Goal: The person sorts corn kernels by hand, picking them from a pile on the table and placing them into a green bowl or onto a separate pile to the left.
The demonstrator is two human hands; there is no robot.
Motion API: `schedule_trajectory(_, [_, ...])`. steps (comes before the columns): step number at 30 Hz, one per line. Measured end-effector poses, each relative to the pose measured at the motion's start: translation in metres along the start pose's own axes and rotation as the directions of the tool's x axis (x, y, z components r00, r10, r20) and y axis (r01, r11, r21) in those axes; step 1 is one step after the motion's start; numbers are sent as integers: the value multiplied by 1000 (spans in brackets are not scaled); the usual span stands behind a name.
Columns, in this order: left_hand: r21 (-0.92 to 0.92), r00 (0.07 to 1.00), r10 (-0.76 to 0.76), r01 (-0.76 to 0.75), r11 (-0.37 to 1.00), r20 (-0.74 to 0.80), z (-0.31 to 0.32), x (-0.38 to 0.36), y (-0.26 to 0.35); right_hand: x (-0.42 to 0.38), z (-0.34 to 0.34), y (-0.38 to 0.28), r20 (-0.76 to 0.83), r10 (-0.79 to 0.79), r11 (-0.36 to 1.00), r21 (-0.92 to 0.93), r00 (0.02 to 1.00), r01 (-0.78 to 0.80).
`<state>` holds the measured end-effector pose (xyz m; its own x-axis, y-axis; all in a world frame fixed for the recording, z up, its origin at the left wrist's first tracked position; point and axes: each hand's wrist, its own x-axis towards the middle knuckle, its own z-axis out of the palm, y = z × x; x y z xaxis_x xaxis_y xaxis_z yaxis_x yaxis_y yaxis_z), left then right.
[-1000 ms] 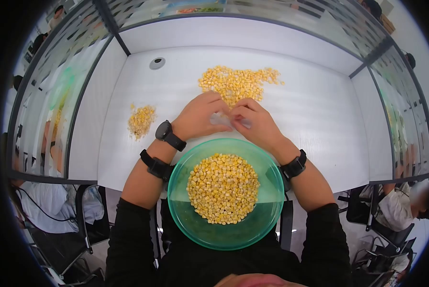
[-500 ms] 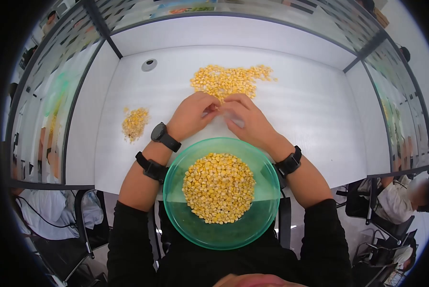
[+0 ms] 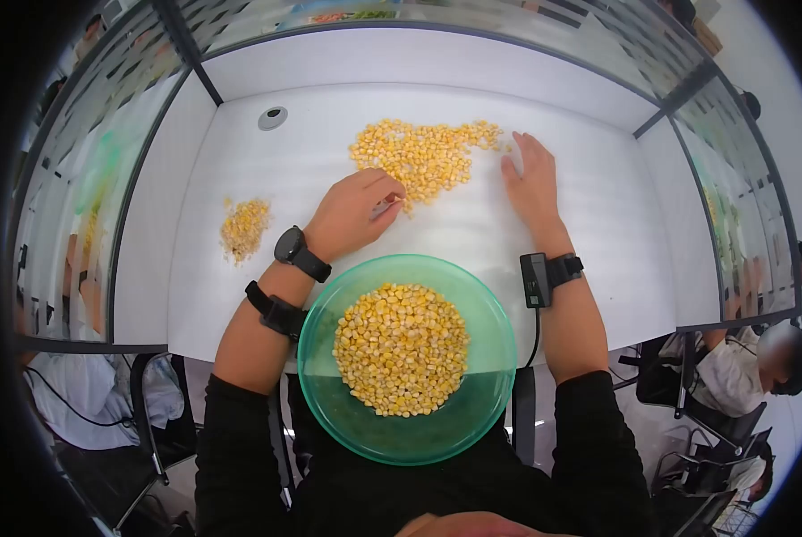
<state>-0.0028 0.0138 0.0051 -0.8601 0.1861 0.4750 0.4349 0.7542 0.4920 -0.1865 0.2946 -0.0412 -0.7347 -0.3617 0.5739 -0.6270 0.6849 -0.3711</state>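
Observation:
My left hand (image 3: 358,210) is at the near left edge of a spread of yellow corn kernels (image 3: 419,154) on the white desk. Its fingers curl toward the thumb in a pinch; whatever lies between the tips is too small to make out. Off the right end of the spread, my right hand (image 3: 533,183) is open, thumb apart from the fingers, with nothing visible in it. Between my forearms, at the desk's front edge, sits a green translucent bowl (image 3: 320,407) with a heap of corn kernels (image 3: 403,349) inside.
A smaller pile of kernels and paler bits (image 3: 244,228) lies on the desk (image 3: 598,242) at the left. A round cable grommet (image 3: 273,117) is at the back left. Low partitions (image 3: 150,215) enclose three sides. Another person (image 3: 750,367) sits beyond the right side.
My right hand has left my left hand's side and moved right and farther back, its fingers opening. My left hand stays by the kernels. The view has shifted slightly.

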Motion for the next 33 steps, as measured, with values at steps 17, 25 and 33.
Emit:
schedule_trajectory(17, [7,1000,-20,20,1000,6,1,-2,-3,-1,-15,-22,28,-100,977,-185,995,104])
schedule_trajectory(25, [0,1000,5,-5,1000,-17,2,0,-2,-3,-19,-39,42,-149,979,-136,988,153])
schedule_trajectory(33, [51,987,150,-148,988,-48,-6,4,7,-16,-19,-98,171,-236,754,653,956,69])
